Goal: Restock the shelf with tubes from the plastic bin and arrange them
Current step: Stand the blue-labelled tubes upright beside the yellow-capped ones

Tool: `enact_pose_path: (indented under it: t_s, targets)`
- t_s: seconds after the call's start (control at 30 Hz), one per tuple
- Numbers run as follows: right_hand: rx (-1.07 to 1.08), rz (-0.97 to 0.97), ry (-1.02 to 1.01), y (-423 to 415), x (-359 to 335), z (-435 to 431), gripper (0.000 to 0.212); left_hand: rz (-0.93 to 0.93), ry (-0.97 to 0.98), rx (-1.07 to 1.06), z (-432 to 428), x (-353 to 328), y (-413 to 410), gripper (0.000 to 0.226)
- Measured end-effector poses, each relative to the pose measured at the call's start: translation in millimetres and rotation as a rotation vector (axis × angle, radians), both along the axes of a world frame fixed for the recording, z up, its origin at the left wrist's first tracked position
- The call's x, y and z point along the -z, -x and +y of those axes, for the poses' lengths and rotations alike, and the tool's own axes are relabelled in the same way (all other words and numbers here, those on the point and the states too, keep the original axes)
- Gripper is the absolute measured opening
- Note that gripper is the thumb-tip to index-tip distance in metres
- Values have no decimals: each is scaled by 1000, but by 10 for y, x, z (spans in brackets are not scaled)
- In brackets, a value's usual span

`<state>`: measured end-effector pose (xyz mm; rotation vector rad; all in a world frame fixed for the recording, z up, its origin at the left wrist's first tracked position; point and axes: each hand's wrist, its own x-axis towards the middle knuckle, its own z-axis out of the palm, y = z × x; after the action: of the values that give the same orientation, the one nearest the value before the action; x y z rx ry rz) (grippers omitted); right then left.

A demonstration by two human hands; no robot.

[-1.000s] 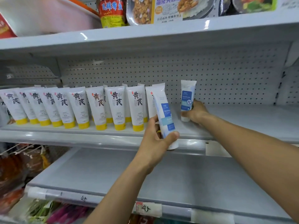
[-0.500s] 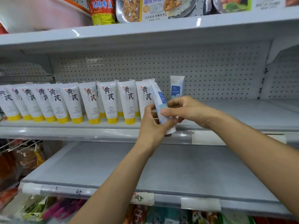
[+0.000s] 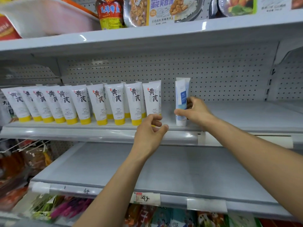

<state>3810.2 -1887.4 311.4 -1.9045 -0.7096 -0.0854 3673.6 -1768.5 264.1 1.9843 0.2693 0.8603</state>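
A row of several white tubes with yellow caps [image 3: 115,104] stands cap-down along the middle shelf [image 3: 98,134]. To their right stands a white-and-blue tube [image 3: 181,102], with a second one right behind it. My right hand [image 3: 196,111] grips the front blue tube near its lower half, thumb on its left side. My left hand [image 3: 150,130] hovers at the shelf's front edge, just below the rightmost yellow-capped tube, with fingers loosely curled and nothing in them. The plastic bin is out of view.
The shelf right of the blue tubes is bare back to the pegboard [image 3: 213,76]. The lower shelf [image 3: 164,171] is bare too. Jars and food packs [image 3: 147,10] fill the top shelf. Snack bags [image 3: 32,158] hang at lower left.
My right hand took the blue tube from my left hand and stood it on the shelf in front of the other blue tube. My left hand let go and dropped to the shelf edge.
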Motion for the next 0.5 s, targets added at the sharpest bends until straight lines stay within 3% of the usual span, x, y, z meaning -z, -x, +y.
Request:
enact_pose_path:
  t_s: [0.5]
  targets:
    - [70, -16, 48, 122, 86, -116, 61, 21, -69, -28, 17, -15, 123, 20]
